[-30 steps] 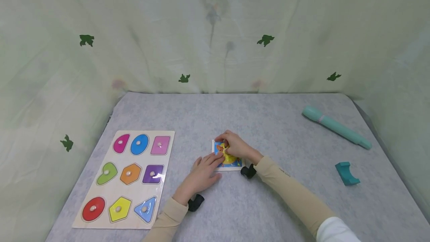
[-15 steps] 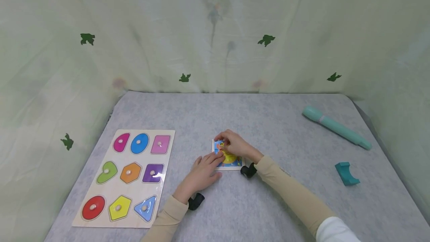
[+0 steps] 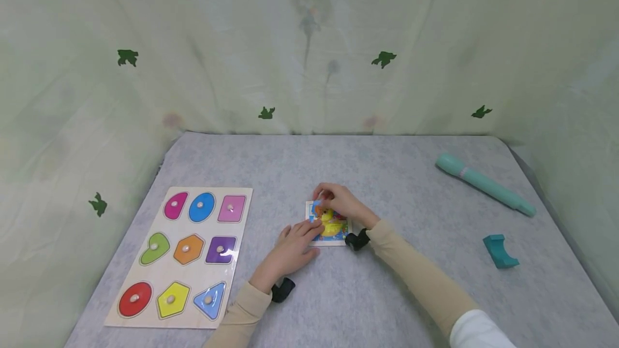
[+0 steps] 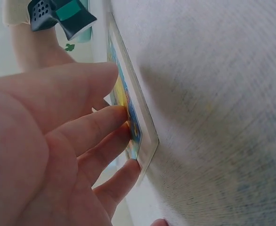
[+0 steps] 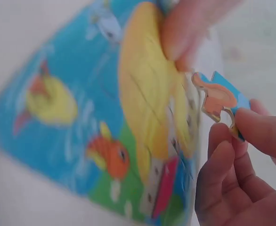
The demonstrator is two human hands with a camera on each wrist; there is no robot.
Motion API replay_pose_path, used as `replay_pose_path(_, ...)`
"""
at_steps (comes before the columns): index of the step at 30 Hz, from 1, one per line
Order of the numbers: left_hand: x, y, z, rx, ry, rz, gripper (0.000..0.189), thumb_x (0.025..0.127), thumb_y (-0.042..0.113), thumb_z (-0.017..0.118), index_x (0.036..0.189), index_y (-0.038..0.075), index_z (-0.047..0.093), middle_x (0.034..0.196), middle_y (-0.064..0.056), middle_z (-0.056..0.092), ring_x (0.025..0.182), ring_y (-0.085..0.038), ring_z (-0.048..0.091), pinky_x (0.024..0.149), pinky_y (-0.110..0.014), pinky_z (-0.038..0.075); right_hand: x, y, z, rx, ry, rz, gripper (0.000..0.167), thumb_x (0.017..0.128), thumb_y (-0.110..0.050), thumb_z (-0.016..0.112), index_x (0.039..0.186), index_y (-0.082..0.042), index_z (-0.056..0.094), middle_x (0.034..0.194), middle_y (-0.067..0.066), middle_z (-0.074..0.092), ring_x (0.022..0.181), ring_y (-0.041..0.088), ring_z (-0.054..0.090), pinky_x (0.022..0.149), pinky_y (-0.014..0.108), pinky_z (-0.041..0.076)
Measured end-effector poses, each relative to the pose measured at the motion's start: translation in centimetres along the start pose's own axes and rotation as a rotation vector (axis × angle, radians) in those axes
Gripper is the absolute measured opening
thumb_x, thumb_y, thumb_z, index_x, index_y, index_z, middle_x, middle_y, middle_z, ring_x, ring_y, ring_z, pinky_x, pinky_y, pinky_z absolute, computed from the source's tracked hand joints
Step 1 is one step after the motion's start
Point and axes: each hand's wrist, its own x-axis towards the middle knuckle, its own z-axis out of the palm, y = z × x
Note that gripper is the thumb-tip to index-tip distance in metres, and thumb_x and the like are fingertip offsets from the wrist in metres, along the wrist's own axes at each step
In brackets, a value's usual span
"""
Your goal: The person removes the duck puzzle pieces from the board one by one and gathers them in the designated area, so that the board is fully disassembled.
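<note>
Midway across the grey cloth-covered table (image 3: pixel 387 305) lies a rectangular, pale-rimmed jigsaw puzzle (image 3: pixel 333 236) picturing a yellow duck. The left hand (image 3: pixel 292 248), fingers extended and thumb apart from them, touches its near-left part. Above the puzzle's far side, the right hand (image 3: pixel 342 204) pinches a flat orange-and-blue jigsaw piece (image 5: pixel 218 96) between thumb and fingers.

At the frame's centre, a pale-edged picture board (image 4: pixel 133 89), seen nearly edge-on, is touched by the fingers (image 4: pixel 98 126) of the left hand (image 4: pixel 58 129), the grey surface (image 4: pixel 223 117) is shown across the right, and a dark device (image 4: pixel 44 14) is worn on the right wrist (image 4: pixel 39 44) at upper left.
</note>
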Motion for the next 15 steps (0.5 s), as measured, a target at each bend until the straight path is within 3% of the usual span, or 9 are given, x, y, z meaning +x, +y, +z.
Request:
replay_pose_path(7,0.1,0.1,0.1,-0.008,0.003,-0.026,0.048,0.095,0.018,0.06,0.139,0.003,0.048,0.147,-0.01,0.039,0.136,-0.033,0.031,0.101,-0.066,0.022,-1.6,1.5,-3.1,0.197,0.051,0.106,0.014,0.09,0.001,0.058,0.103,0.004,0.063,0.082,0.009,0.055,0.07,0.022,0.047,0.061,0.03,0.042)
replay_pose_path(15,0.1,0.2,0.1,-0.024,0.013,-0.029,0.048,0.094,0.016,0.06,0.139,0.003,0.048,0.147,-0.01,0.04,0.135,-0.033,0.032,0.101,-0.066,0.021,-3.8,3.9,-6.6,0.201,0.1,0.243,0.018,0.09,0.001,0.057,0.106,0.005,0.063,0.083,0.008,0.052,0.073,0.022,0.047,0.063,0.029,0.041)
